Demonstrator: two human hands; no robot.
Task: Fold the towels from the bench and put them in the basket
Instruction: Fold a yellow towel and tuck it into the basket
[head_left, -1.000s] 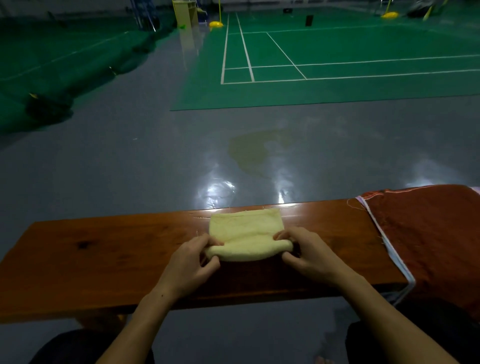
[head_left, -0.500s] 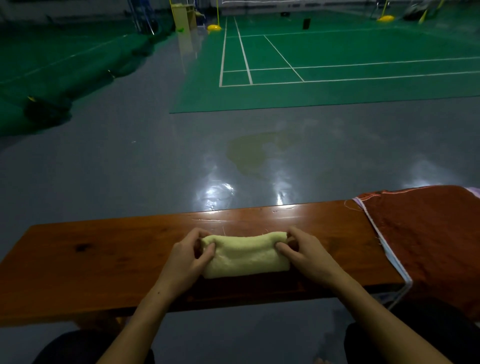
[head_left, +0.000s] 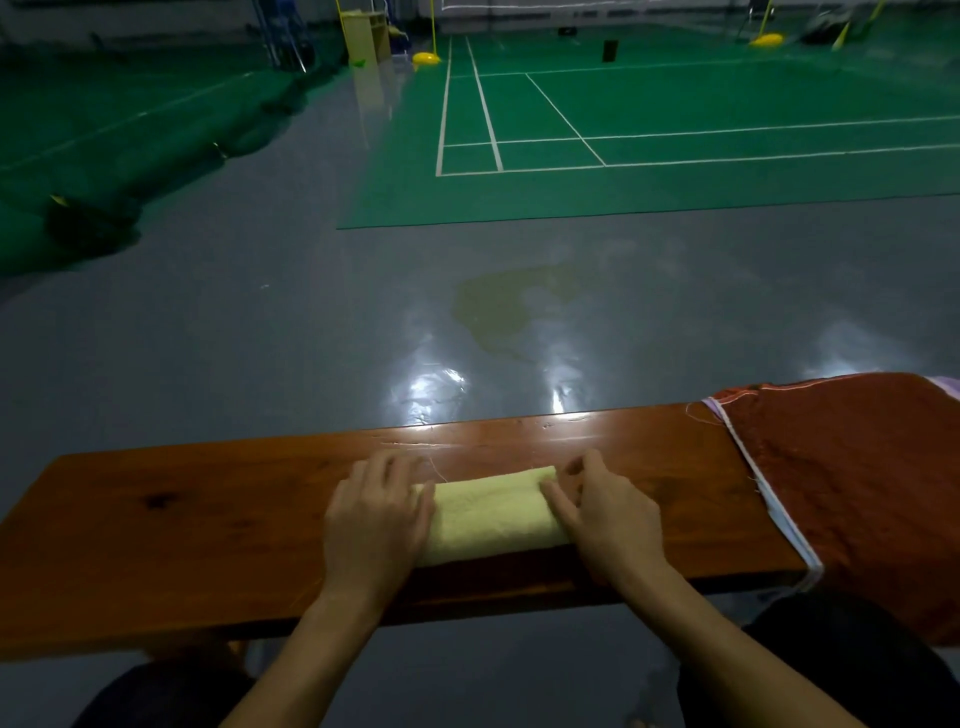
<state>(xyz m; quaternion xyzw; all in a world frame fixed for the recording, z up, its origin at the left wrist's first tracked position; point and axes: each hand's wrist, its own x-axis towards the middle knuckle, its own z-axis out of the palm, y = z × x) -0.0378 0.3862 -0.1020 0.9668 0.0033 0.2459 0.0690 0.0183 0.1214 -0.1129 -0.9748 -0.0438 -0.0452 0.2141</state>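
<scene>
Towel (head_left: 493, 514), pale yellow and folded into a thick narrow bundle, lies on the wooden bench (head_left: 208, 525) between the two hands, its long axis running left to right along the bench. Both its ends are hidden: the left hand (head_left: 375, 519) lies flat over the left end, fingers extended and pressing down, and the right hand (head_left: 605, 514) covers the right end with fingers straight and slightly spread, their tips resting on the cloth's far edge. Neither hand curls round the cloth. How many layers the bundle has is hard to make out in the dim light. Well to the right of the right fingers, a rust-red towel (head_left: 857, 488) with a pale hem drapes over the bench end, cut off by the frame edge. Beyond the fingertips stretches glossy grey floor (head_left: 311, 338), then a green court (head_left: 675, 130) with white lines.
</scene>
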